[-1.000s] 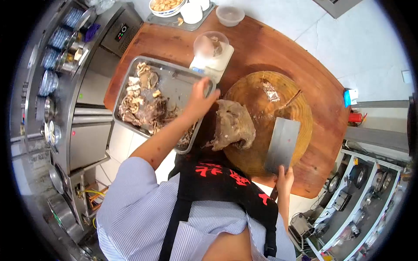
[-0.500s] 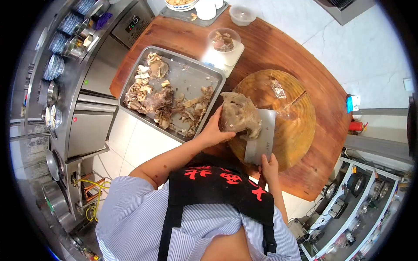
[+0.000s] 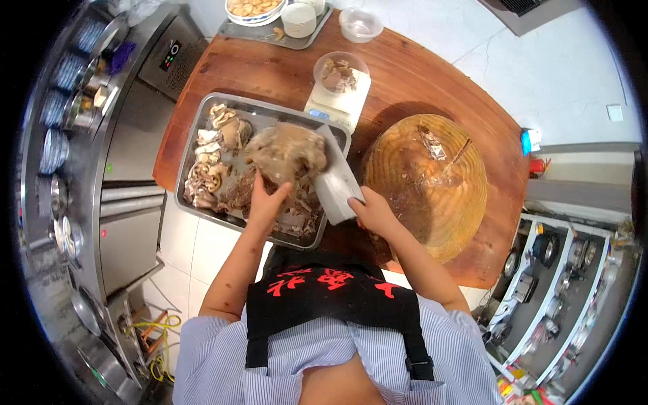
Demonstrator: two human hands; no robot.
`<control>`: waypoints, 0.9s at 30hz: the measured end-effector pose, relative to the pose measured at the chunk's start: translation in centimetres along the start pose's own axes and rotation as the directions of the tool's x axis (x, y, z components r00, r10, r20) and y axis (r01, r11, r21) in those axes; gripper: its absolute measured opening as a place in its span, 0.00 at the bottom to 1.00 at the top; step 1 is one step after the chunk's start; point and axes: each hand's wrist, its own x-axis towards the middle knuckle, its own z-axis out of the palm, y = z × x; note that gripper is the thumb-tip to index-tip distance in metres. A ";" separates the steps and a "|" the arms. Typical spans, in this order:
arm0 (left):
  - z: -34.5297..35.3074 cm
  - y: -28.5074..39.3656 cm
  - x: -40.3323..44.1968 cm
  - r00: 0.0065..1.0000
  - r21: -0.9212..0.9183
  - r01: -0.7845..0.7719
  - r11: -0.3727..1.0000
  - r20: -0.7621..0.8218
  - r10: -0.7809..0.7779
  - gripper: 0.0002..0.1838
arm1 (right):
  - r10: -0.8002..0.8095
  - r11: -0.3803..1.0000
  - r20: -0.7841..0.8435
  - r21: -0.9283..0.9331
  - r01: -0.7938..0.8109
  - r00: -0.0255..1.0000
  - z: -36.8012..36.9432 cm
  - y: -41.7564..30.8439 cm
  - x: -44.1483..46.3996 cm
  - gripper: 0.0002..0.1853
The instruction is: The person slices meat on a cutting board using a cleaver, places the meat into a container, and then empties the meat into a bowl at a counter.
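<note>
Over the metal tray, my left hand is closed on a big greyish-brown chunk of cooked meat, which is blurred by motion. My right hand grips a cleaver; its broad blade lies against or very close to the meat's right side, above the tray's right edge. Beneath and beside the chunk, the tray holds cut meat pieces. To the right stands a round wooden chopping block with a few small scraps on top.
Behind the tray, a clear bowl of meat pieces sits on a kitchen scale. Another clear bowl and a small tray with dishes stand at the wooden table's far side. A steel counter is on the left, shelves on the right.
Both hands have moved left, carrying the meat and cleaver from the chopping block to over the tray. The view has shifted slightly.
</note>
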 end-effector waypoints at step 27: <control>-7.0 24.1 -16.9 0.239 0.605 -0.750 0.268 -0.131 0.962 0.23 | -0.910 0.174 -0.188 -0.982 -0.070 0.369 -13.1 11.6 -14.6 0.19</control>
